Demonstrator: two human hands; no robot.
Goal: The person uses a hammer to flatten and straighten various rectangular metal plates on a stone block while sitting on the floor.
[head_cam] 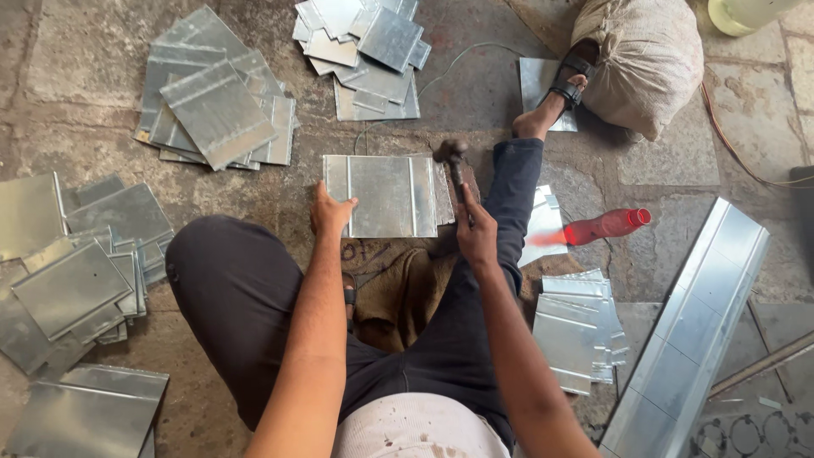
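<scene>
The hammer [452, 161] handle is hidden inside the right hand [477, 233]. The long metal channel [695, 331] and pale container [746, 13] are cut off by the picture's edges. The red bottle [606, 226] neck is blurred.

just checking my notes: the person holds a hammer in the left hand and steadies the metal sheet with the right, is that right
Not quite: the hands are swapped. In the head view the right hand grips the hammer, and the left hand steadies the metal sheet. The rest stands.
</scene>
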